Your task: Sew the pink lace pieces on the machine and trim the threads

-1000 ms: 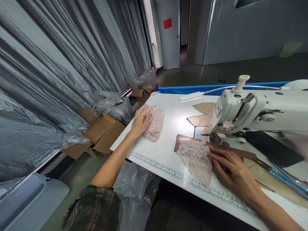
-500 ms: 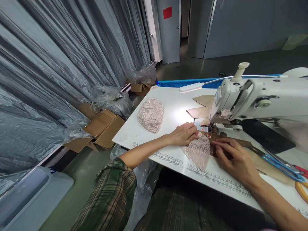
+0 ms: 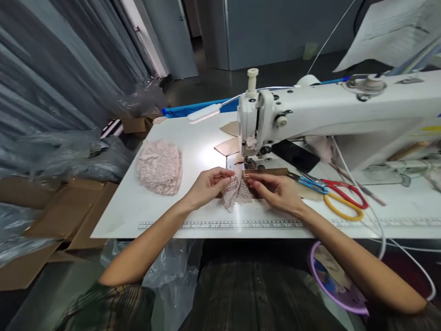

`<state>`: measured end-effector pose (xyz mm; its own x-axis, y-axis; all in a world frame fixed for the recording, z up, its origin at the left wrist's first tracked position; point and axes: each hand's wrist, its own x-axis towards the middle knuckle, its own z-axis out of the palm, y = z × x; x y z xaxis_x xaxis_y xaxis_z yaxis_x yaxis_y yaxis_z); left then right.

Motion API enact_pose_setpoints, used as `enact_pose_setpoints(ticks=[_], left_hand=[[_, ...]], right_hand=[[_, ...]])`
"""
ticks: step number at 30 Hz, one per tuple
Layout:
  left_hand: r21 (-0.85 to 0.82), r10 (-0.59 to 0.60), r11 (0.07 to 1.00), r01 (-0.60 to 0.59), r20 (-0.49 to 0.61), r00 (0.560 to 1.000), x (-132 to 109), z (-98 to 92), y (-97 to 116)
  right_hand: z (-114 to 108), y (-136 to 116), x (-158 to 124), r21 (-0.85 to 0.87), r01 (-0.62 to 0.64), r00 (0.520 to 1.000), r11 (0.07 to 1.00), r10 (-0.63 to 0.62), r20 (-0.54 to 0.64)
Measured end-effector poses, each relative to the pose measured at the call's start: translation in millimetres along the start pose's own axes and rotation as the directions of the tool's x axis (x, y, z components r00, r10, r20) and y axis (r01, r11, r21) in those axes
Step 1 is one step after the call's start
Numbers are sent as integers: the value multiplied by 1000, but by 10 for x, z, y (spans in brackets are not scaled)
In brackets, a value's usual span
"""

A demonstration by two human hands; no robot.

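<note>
A pale pink lace piece (image 3: 231, 195) hangs folded just in front of the sewing machine's needle area. My left hand (image 3: 209, 185) pinches its upper left edge between thumb and fingers. On its right side, my right hand (image 3: 275, 189) has thumb and fingers closed near a small red and white tag at the lace's edge; what the fingertips grip is too small to tell. The white sewing machine (image 3: 327, 110) stands behind both hands. A stack of similar lace (image 3: 160, 168) lies on the white table (image 3: 124, 202) at the left.
Scissors with red (image 3: 346, 186) and yellow handles (image 3: 339, 214) lie right of my right hand, near a black phone (image 3: 295, 155). Beige pattern pieces (image 3: 229, 147) lie left of the needle. A lamp (image 3: 205, 113) reaches over the table. A purple basket (image 3: 319, 276) sits below.
The view has swung to the right. My left hand has lifted the lace's edge, which was spread flat and is now folded and bunched. My right hand stays beside the lace.
</note>
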<state>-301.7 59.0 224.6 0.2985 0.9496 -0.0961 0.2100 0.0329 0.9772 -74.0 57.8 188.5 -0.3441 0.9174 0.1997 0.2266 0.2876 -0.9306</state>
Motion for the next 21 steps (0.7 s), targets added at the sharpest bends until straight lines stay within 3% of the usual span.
enact_pose_setpoints(ticks=[3,7,9,12,19,21], left_hand=[[-44,25,999,-24,18,1000,-30,93,67],[-20,57,998,-57,-4,998,-30,184,109],[-10,50,999,-50,-50,998,-24,198,112],[-46,28,998,-32,-85,996,-27,182,125],[-118,82,990,-81,3,997,-98,81,193],[-109,89,990,-89,-5,996,-137,6,207]], right_hand=[[74,-41,-12,36,-25,996,999,22,90],[202,-62,-38,-127,43,998,991,-37,52],[242,-69,-35,-82,58,996,995,-52,74],[243,-100,3,4,5,995,1000,-5,100],[221,-142,65,-58,-73,993,996,78,89],[225,-122,16,-57,-83,985,995,91,148]])
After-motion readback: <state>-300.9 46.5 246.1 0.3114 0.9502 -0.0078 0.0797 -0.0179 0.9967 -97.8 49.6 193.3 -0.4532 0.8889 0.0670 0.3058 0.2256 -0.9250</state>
